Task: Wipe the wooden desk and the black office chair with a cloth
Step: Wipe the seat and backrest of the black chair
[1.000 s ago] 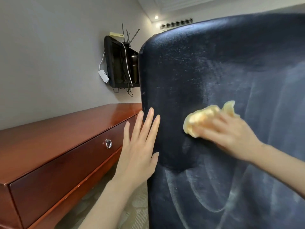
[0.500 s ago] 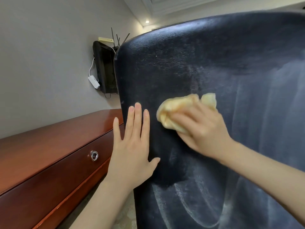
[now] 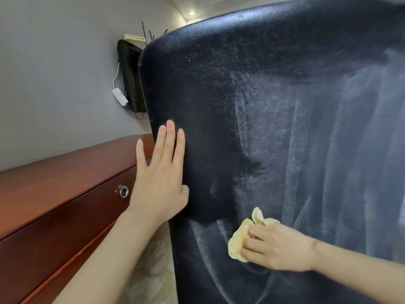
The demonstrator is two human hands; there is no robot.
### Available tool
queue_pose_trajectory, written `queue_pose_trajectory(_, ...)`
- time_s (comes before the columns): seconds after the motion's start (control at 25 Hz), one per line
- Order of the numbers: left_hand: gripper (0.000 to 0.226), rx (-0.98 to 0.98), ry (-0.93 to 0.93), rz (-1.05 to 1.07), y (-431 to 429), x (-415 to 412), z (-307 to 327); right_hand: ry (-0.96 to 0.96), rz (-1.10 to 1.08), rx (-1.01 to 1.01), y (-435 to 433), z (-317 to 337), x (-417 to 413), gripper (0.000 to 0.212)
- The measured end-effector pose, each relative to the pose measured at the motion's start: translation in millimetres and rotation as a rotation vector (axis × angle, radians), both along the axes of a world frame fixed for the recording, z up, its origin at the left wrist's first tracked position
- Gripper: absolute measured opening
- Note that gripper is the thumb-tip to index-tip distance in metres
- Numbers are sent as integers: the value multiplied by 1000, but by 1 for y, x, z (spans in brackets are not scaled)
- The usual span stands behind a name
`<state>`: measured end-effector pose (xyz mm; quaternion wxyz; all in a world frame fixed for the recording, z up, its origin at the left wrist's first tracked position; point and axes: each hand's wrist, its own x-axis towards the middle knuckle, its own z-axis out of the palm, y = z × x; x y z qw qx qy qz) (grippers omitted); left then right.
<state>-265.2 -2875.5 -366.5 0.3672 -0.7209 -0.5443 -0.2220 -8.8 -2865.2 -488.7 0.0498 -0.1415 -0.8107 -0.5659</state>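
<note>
head view: no brand, label or legible writing appears on any surface; a pale yellow slip (image 3: 134,38) atop the black wall-mounted box (image 3: 129,75) is too small to read. the broad black leather-like office chair back (image 3: 274,106) fills most of the frame, its surface streaked with pale, curved wipe marks, denser toward the right and lower parts. the left hand (image 3: 161,181) lies flat against the chair back near its left edge, fingers straight and released, the little finger overhanging that edge. the right hand (image 3: 278,247) presses a crumpled pale yellow cloth (image 3: 237,240) against the lower chair back, fingers curled over the cloth and grasping it. the glossy reddish-brown wooden desk (image 3: 54,183) runs along the grey wall (image 3: 54,73) to the left, its drawer front carrying a round clear knob (image 3: 123,191); the chair's left edge overlaps the desk's far end. between desk and chair a narrow strip of pale patterned carpet (image 3: 151,270) is visible. a white adapter (image 3: 120,96) hangs by its cord beside the box, and a recessed ceiling light (image 3: 192,13) glows above.
</note>
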Motion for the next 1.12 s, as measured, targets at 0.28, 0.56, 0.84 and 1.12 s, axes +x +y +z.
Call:
queue_pose_trajectory(0.28, 91, -2, -26, 57, -1, 4, 0, 475, 203, 107, -2, 127, -16, 25)
queue_pose_trajectory(0.56, 92, 93, -131, -35, -2, 23, 2, 891, 186, 321, -12, 224, -28, 13)
queue_pose_trajectory(0.84, 84, 140, -162, -97, 10, 54, -15, 737, -54, 51, -9, 134, -42, 21)
queue_pose_trajectory(1.12, 72, 126, -166, -70, 22, 48, -22, 226, -288, -187, -13, 21, -12, 28)
